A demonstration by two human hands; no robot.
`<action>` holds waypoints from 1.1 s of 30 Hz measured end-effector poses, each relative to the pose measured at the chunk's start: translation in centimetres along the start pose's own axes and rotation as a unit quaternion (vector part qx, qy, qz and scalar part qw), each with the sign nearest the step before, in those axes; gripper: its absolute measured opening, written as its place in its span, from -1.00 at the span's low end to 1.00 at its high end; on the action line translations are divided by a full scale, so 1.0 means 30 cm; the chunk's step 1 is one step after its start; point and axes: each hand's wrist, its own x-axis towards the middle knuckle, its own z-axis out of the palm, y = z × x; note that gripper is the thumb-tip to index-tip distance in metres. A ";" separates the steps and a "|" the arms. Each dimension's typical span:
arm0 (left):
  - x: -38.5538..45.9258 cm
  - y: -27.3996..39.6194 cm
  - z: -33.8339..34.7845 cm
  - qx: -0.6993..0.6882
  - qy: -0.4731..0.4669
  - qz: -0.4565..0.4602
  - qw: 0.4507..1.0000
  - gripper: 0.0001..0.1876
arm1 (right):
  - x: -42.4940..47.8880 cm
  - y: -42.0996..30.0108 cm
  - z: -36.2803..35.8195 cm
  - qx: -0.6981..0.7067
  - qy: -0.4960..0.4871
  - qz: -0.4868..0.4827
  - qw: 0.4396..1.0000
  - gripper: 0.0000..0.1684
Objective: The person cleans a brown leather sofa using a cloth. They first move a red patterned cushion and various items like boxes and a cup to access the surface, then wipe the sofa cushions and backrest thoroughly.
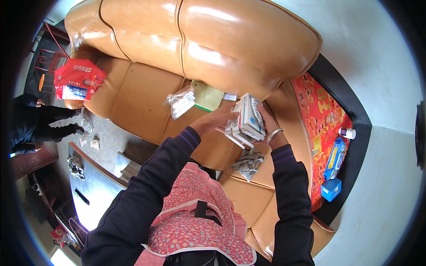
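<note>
Between my two hands, above the seat of a tan leather sofa, is a stack of white cardboard boxes. My left hand grips the stack from its left side. Around its right side curl the fingers of my right hand, with a bangle at the wrist. A crumpled patterned cloth lies on the seat just below the boxes. To the left of my hands rest a knotted clear plastic bag with white packs inside and a pale green flat folder or book. A small white printed packet lies beside it.
A red bag sits on the sofa's far left arm. Another person is at the left. A low table carries a dark cloth. On the right ledge stand a white bottle, a blue wipes pack and a blue box.
</note>
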 end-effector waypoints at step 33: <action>-0.421 -0.162 -0.313 -0.114 0.408 0.381 0.822 0.24 | 0.134 0.216 0.772 -0.576 0.071 -0.540 0.610 -0.26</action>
